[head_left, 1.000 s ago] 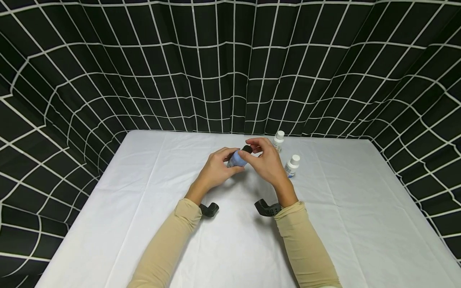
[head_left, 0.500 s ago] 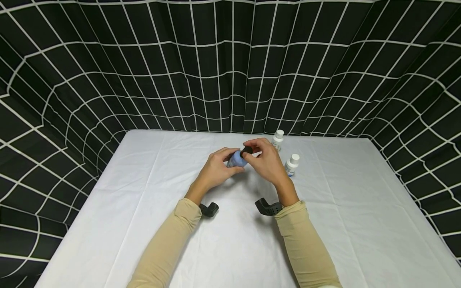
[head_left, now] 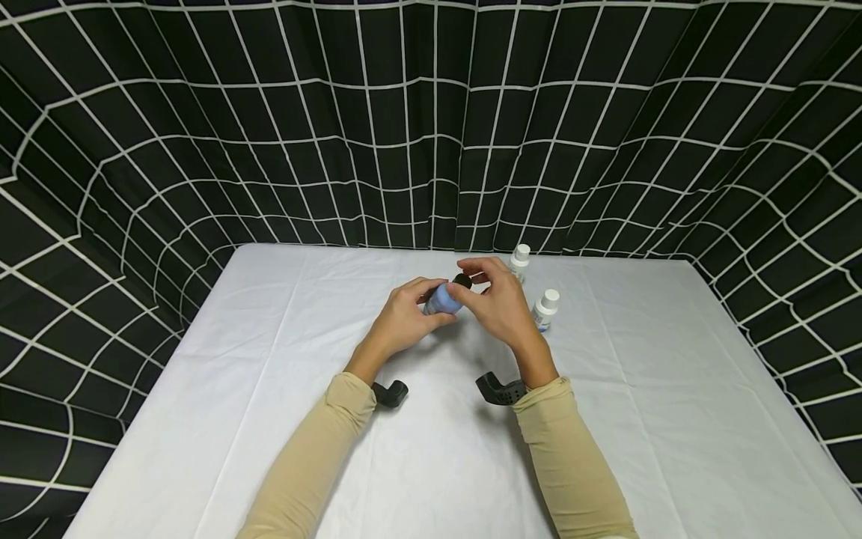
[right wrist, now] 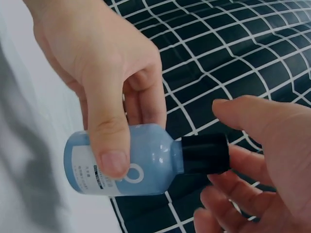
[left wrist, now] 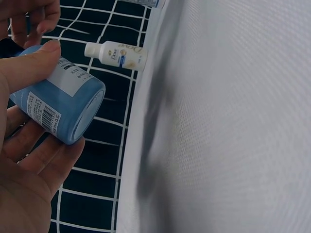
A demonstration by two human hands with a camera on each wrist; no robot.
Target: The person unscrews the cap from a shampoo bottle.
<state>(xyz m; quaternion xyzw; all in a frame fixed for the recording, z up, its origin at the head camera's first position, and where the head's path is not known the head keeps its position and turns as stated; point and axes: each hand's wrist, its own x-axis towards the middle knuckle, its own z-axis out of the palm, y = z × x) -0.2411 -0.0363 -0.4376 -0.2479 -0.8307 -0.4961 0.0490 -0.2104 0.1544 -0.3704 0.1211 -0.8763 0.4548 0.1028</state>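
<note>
A blue bottle [head_left: 441,300] with a black cap [right wrist: 205,154] is tilted above the white table. My left hand [head_left: 404,318] grips its body, thumb on one side and fingers on the other. White labels and a barcode show on the bottle [left wrist: 53,97] in the left wrist view. My right hand [head_left: 501,305] is at the cap end. In the right wrist view its thumb stands apart from the cap, while its fingers [right wrist: 245,162] lie against or just beside the cap's end; no pinch is seen.
Two small white bottles stand to the right of my right hand, one farther back [head_left: 519,262] and one nearer [head_left: 546,310]. The farther one [left wrist: 119,54] bears a Dove label. A black curtain with a white grid [head_left: 431,135] hangs behind the white tablecloth [head_left: 431,464].
Half a second ago my right thumb and fingers pinched the black cap; now the thumb has come off it and the cap shows more. My left hand keeps its grip on the blue bottle.
</note>
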